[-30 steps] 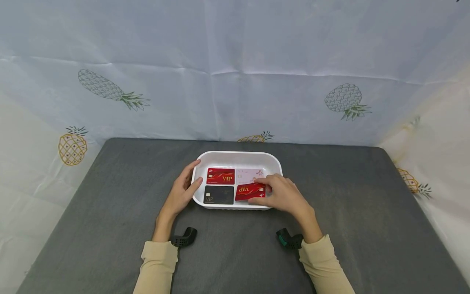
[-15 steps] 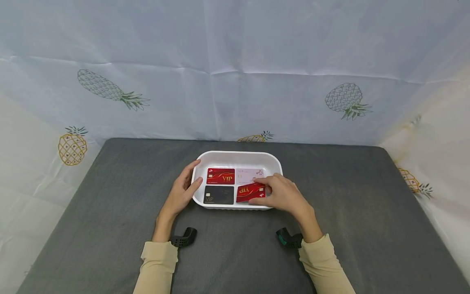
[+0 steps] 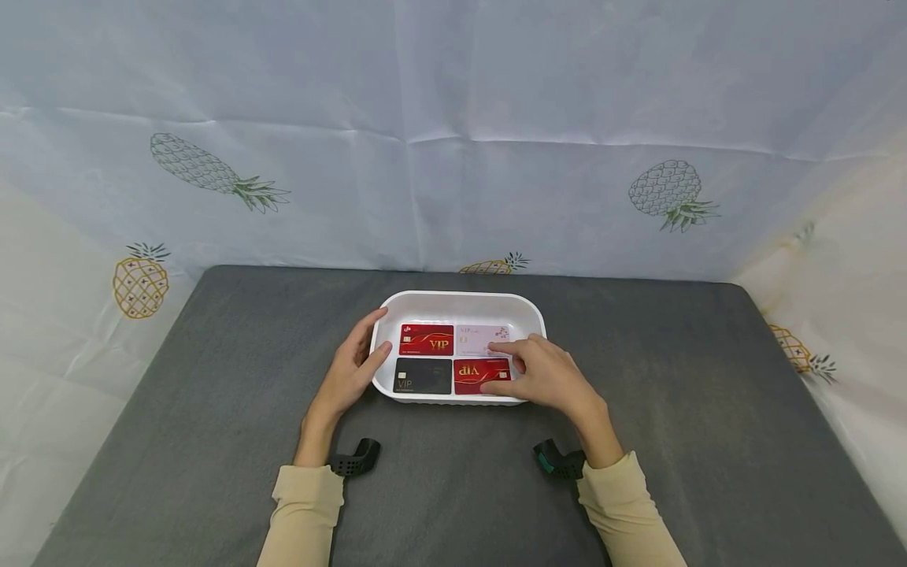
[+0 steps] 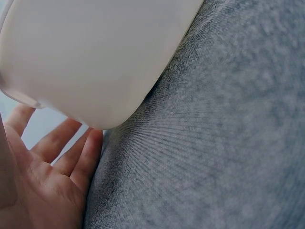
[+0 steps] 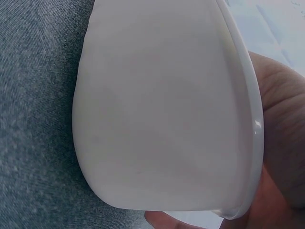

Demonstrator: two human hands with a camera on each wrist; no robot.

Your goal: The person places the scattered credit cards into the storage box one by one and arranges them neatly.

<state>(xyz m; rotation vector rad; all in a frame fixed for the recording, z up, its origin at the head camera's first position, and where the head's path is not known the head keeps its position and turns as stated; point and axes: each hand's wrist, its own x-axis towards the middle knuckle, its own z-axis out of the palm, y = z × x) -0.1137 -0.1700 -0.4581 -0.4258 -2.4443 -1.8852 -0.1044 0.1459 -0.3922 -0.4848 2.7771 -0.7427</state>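
Note:
My left hand [image 3: 347,368] grips the left end of a white tray [image 3: 460,300], its thumb over the rim and its fingers against the outer wall. In the left wrist view the fingers [image 4: 55,140] show at the tray's underside edge. My right hand [image 3: 549,374] reaches over the tray's right end and holds a red VIP card [image 3: 471,376] between thumb and fingers. That card lies square in the near right spot of a two-by-two layout. Beside it are a black VIP card [image 3: 425,376], another red VIP card [image 3: 427,340] and a pink VIP card [image 3: 476,339] under the index fingertip.
The tray stands on a table with a grey cloth [image 3: 453,488]. A white curtain [image 3: 340,79] printed with pineapples hangs behind the table's far edge. Black wrist mounts [image 3: 356,458] sit at both wrists, inward of the sleeves.
The near right red card was tilted and has turned level, lining up with the black card. Both hands and the tray have stayed in place.

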